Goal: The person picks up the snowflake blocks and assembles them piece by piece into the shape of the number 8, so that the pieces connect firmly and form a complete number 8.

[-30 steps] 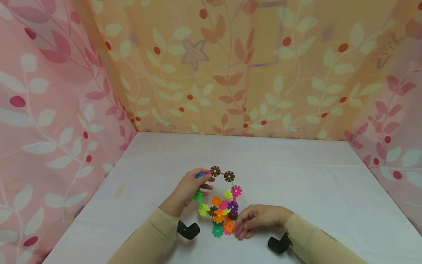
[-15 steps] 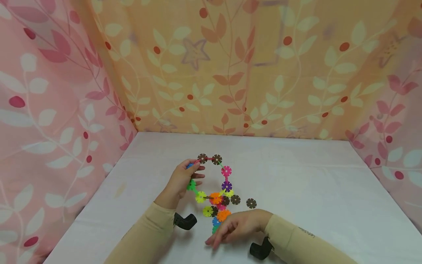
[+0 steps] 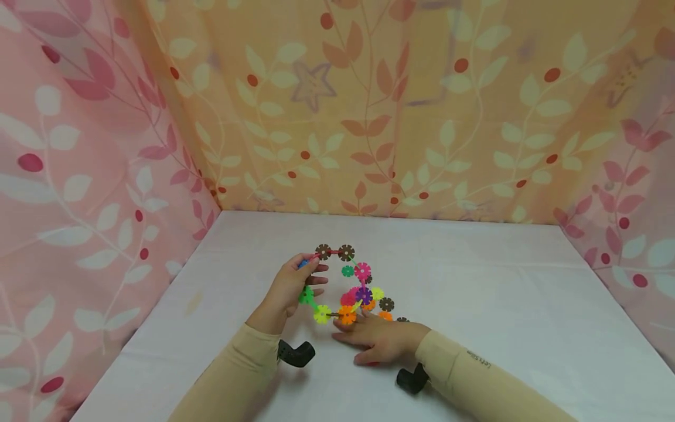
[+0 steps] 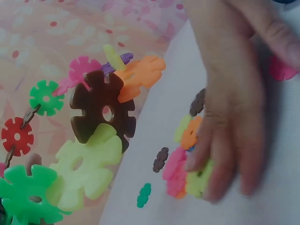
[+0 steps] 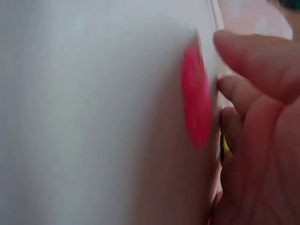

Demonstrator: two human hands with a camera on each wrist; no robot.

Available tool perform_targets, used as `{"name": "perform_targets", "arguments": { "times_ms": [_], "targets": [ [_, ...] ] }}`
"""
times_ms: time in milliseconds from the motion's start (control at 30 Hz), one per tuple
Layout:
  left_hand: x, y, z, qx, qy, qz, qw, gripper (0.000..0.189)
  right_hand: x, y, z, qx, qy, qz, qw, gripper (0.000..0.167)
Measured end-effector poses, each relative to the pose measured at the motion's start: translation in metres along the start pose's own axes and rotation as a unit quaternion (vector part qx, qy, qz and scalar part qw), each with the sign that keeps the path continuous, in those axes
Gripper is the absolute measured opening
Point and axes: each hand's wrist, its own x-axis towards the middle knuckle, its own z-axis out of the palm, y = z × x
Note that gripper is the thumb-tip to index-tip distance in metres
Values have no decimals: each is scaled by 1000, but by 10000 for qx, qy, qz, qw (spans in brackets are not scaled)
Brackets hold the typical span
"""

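Note:
My left hand (image 3: 287, 287) pinches a ring of linked plastic snowflake discs (image 3: 345, 252) and holds it up over the table. Brown, pink, purple, orange, yellow and green discs make up its visible part; the fingers hide some of the left side. Beyond and below the ring, loose snowflake discs (image 4: 176, 171) lie in a small pile on the white cloth. Over that pile spreads my right hand (image 3: 382, 339), palm down, its extended fingers touching the discs and covering several. Near its thumb is a single pink disc (image 5: 196, 98), blurred in the right wrist view.
A white cloth covers the table (image 3: 474, 275). Floral curtains (image 3: 369, 117) stand at the back and both sides. A stray green disc (image 4: 144, 195) lies apart from the pile. Black wrist mounts (image 3: 297, 354) stick out under both forearms.
The left hand has carried the ring left and farther from me. My right hand has moved from beside the loose discs to over them, and they now lie farther back and more scattered.

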Motion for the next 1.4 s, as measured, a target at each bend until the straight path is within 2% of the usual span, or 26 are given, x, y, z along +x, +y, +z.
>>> {"name": "perform_targets", "arguments": {
  "times_ms": [100,167,267,367,433,500,600,800,933,1033,1233,1400],
  "targets": [
    [-1,0,-1,38,-22,10,10000,31,-6,9,-4,-45,231,603,9979,58],
    [-2,-1,-2,63,-31,4,10000,34,-11,12,-7,-72,376,783,9962,58],
    [-4,-5,-4,114,-10,-71,9999,35,-21,13,-10,-143,357,623,9973,55],
    [-5,-10,-5,182,4,-208,9996,36,-29,10,-7,-238,351,189,9989,54],
    [-6,-15,-6,203,-21,-339,9992,37,-32,8,-5,-335,516,-110,9980,50],
    [-6,-19,-5,204,-105,-407,9989,38,-33,7,-3,-482,850,-278,9948,42],
    [-6,-26,-4,189,-251,-467,9984,40,-33,5,0,-550,1205,-356,9905,31],
    [-5,-35,0,152,-268,-550,9980,39,-34,5,7,-450,1205,-108,9916,25],
    [-5,-39,1,232,-253,-593,9976,43,-42,9,3,25,1121,93,9936,22],
    [-6,-46,3,335,-322,-628,9969,46,-52,14,-10,542,1063,266,9925,19],
    [-16,-64,16,208,-715,-756,9944,40,-73,29,-44,1116,1305,834,9816,12],
    [-25,-74,32,228,-1046,-849,9906,32,-77,33,-58,1350,1707,1139,9694,7]
  ]
}}
